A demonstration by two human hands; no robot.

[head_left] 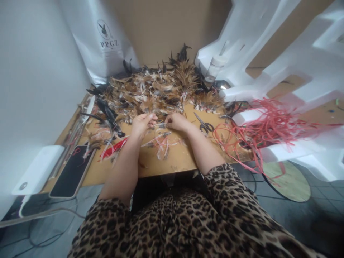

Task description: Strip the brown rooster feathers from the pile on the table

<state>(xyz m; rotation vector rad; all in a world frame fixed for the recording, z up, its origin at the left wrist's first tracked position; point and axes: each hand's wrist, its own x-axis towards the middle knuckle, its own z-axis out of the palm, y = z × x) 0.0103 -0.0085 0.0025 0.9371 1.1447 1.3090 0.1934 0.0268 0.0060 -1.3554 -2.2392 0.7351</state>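
- Near foam, lidded jar, contents unclear.
- Ahead, feathers; rightward, scissors, red strips.
- Curls left hand and right hand closed at fingertips; cannot tell what's held.

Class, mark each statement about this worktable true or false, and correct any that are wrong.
1. The scissors lie on the table, to the right of both hands. True.
2. The tangle of red strands is on the left side. False: it is on the right.
3. The brown feathers are heaped beyond the left hand and the right hand. True.
4. The sleeves are plain white. False: they have a spotted animal print.
5. The phone lies to the left of both forearms. True.
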